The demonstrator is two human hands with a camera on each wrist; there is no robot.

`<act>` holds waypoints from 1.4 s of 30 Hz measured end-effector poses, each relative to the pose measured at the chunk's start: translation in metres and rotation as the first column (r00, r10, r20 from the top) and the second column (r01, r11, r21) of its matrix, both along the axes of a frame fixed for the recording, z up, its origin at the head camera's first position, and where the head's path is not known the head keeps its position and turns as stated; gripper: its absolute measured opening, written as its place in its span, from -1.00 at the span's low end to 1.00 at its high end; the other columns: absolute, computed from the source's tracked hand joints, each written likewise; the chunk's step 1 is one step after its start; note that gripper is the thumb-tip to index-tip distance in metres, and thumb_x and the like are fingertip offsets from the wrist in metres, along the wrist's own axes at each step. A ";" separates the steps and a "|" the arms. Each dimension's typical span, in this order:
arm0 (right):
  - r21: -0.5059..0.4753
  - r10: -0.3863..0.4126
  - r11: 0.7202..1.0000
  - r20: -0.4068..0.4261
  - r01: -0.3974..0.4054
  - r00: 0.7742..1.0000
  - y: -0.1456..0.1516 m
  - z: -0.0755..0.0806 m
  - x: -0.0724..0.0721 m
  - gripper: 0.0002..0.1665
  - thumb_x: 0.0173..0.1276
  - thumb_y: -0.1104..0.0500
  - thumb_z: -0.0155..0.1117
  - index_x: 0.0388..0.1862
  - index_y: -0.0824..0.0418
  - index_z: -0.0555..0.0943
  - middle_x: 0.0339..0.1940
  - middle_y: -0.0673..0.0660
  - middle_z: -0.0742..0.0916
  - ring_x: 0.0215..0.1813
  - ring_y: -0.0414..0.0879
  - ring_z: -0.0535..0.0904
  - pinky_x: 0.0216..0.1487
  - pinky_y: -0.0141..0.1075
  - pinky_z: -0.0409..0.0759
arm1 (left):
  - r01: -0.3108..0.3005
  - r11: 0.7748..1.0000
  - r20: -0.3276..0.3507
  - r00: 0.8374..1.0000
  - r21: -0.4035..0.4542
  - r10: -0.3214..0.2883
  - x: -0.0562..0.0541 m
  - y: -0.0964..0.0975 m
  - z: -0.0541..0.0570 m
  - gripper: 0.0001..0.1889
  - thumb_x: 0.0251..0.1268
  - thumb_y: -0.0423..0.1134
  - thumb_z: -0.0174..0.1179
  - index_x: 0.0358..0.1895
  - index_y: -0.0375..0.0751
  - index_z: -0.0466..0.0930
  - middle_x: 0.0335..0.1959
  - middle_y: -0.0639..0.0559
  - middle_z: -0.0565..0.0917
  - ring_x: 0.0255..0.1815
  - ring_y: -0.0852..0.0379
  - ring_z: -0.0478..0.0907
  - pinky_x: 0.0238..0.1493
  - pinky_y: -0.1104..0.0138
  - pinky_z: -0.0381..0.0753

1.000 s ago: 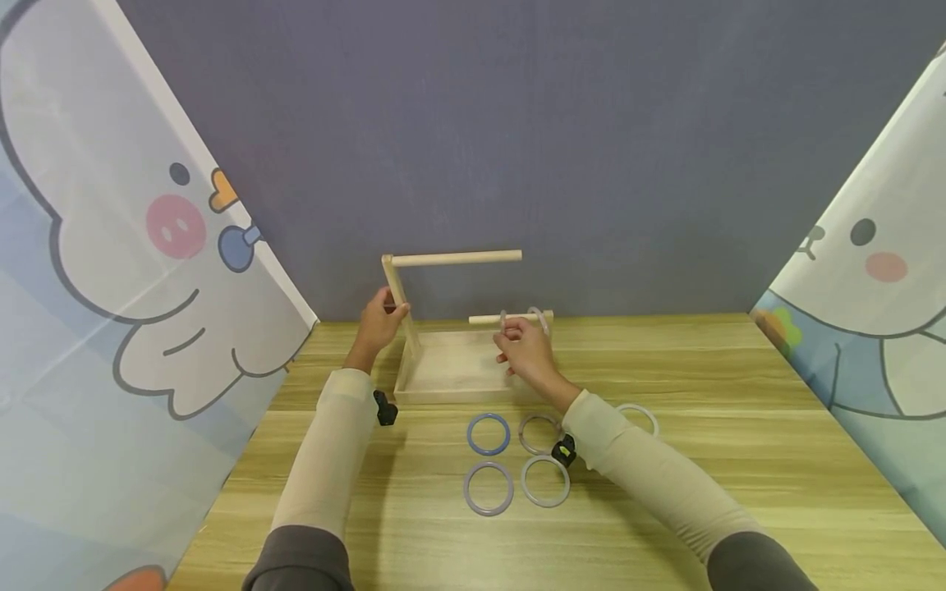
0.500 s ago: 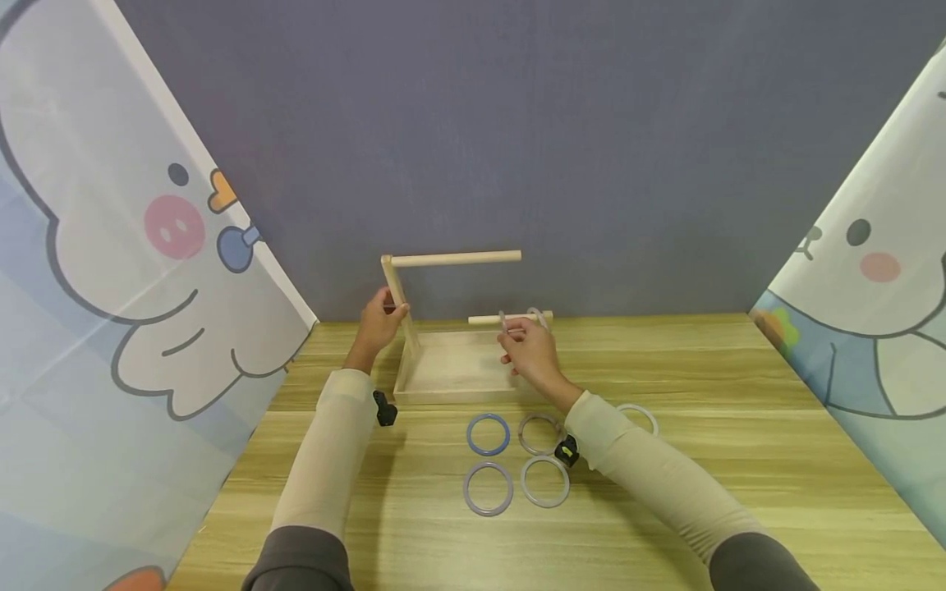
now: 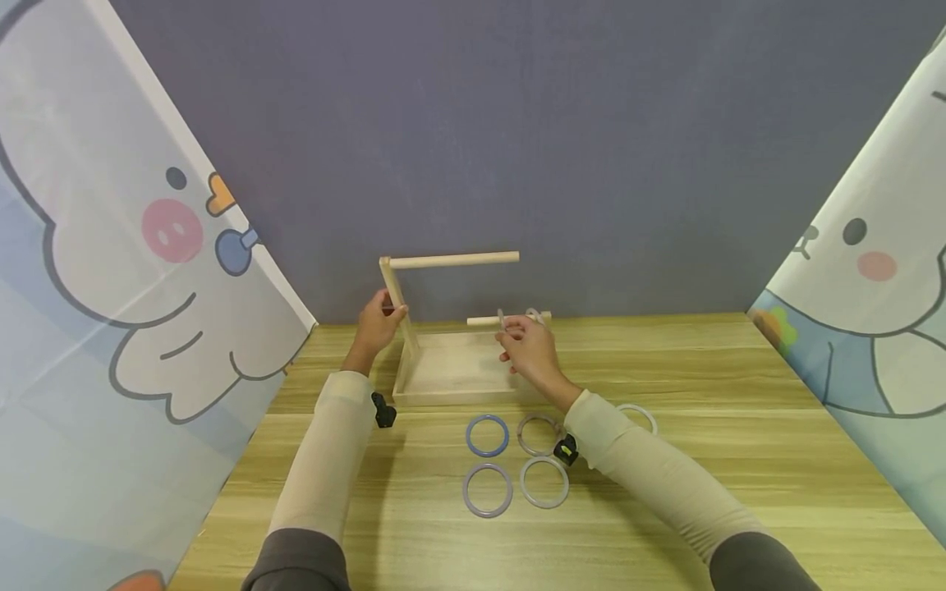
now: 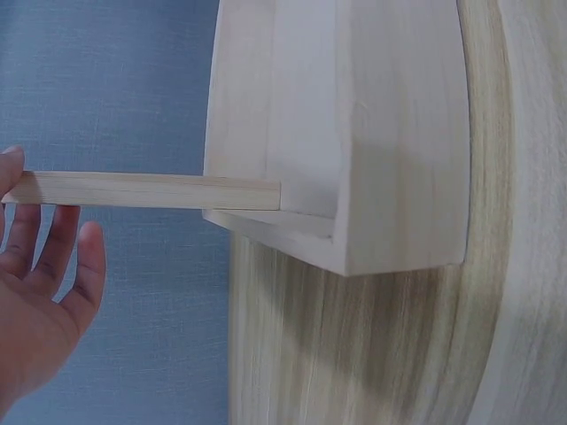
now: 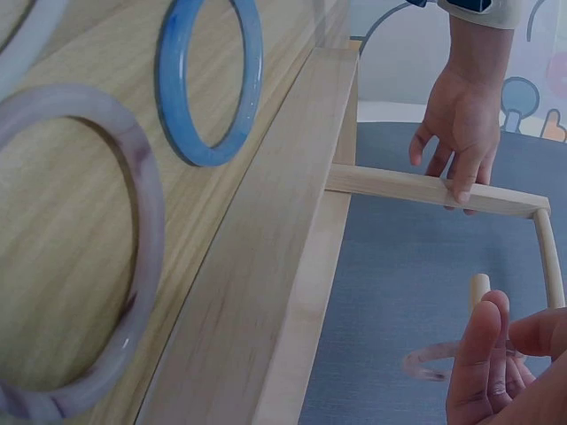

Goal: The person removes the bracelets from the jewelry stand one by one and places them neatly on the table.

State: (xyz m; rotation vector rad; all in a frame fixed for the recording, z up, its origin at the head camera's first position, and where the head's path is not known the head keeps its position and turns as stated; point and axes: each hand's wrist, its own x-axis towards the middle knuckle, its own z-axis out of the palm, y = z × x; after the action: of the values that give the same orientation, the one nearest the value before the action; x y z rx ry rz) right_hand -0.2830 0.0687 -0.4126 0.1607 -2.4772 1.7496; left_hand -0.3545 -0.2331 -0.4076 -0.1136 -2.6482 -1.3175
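A wooden stand has a tray base (image 3: 451,365), an upright post (image 3: 396,287), an upper rod (image 3: 454,260) and a lower rod (image 3: 483,321). My left hand (image 3: 375,327) grips the post partway up between thumb and fingers; the left wrist view shows the post (image 4: 151,190) running down into the tray. At the lower rod, my right hand (image 3: 535,351) pinches a pale translucent bangle (image 3: 502,315), which is around the rod near its free end. Another pale bangle (image 3: 534,313) hangs further right on that rod, partly behind the hand.
In front of the stand, a blue bangle (image 3: 469,436), a brownish marbled bangle (image 3: 521,437), a lilac bangle (image 3: 485,514) and a white bangle (image 3: 544,506) lie on the wooden table (image 3: 709,509). One more white bangle (image 3: 639,408) is partly under the right forearm. A grey wall (image 3: 628,164) stands behind.
My right hand has shifted very slightly right along the lower rod, still holding the bangle. The left hand keeps its grip on the post.
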 end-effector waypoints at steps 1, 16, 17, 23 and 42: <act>0.002 0.000 1.000 -0.001 0.000 1.000 0.000 0.000 0.000 -0.68 0.44 0.16 0.30 0.12 0.22 0.62 -0.09 0.20 0.84 -0.42 0.07 0.77 -0.61 -0.30 0.66 | 0.001 1.000 -0.001 1.000 -0.001 -0.001 0.000 0.000 0.000 -0.51 0.57 -0.15 0.11 0.41 -0.28 0.33 0.23 -0.35 0.57 0.26 -0.27 0.54 0.23 -0.09 0.57; -0.027 0.020 0.999 -0.018 -0.020 1.000 -0.004 0.006 0.000 -0.68 0.47 0.20 0.28 0.14 0.28 0.61 -0.10 0.23 0.84 -0.50 -0.02 0.73 -0.59 -0.20 0.68 | 0.008 1.000 0.013 1.000 0.019 -0.009 -0.002 -0.002 -0.003 -0.50 0.56 -0.14 0.14 0.41 -0.26 0.34 0.26 -0.33 0.56 0.28 -0.27 0.54 0.25 -0.11 0.57; -0.027 0.019 0.999 -0.013 -0.019 1.000 -0.004 0.007 0.001 -0.68 0.47 0.20 0.28 0.14 0.27 0.61 -0.09 0.24 0.84 -0.47 0.04 0.75 -0.57 -0.19 0.69 | 0.008 1.000 0.012 1.000 0.019 -0.008 -0.002 -0.002 -0.003 -0.50 0.56 -0.13 0.14 0.41 -0.26 0.34 0.26 -0.32 0.56 0.28 -0.27 0.53 0.25 -0.11 0.57; -0.027 0.019 0.999 0.008 -0.019 1.000 -0.009 0.009 0.001 -0.65 0.45 0.20 0.30 0.16 0.29 0.61 -0.04 0.28 0.82 -0.43 0.09 0.76 -0.56 -0.21 0.69 | 0.007 1.000 0.012 1.000 0.019 -0.007 -0.001 -0.002 -0.003 -0.49 0.57 -0.12 0.12 0.43 -0.25 0.32 0.28 -0.32 0.55 0.30 -0.27 0.52 0.27 -0.11 0.56; -0.055 0.062 0.997 0.000 -0.062 0.998 -0.025 0.009 0.004 -0.69 0.48 0.20 0.27 0.14 0.26 0.62 -0.10 0.18 0.84 -0.56 -0.23 0.66 -0.54 -0.18 0.70 | -0.005 1.000 0.004 1.000 0.021 0.005 -0.001 -0.001 -0.004 -0.51 0.58 -0.12 0.11 0.43 -0.24 0.32 0.26 -0.33 0.56 0.28 -0.27 0.53 0.27 -0.11 0.56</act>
State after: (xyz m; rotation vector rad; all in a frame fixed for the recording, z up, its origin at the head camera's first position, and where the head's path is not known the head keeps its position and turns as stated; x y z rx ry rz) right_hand -0.2793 0.0433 -0.4035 0.2344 -2.4473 1.8411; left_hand -0.3559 -0.2338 -0.4118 -0.1015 -2.6354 -1.3457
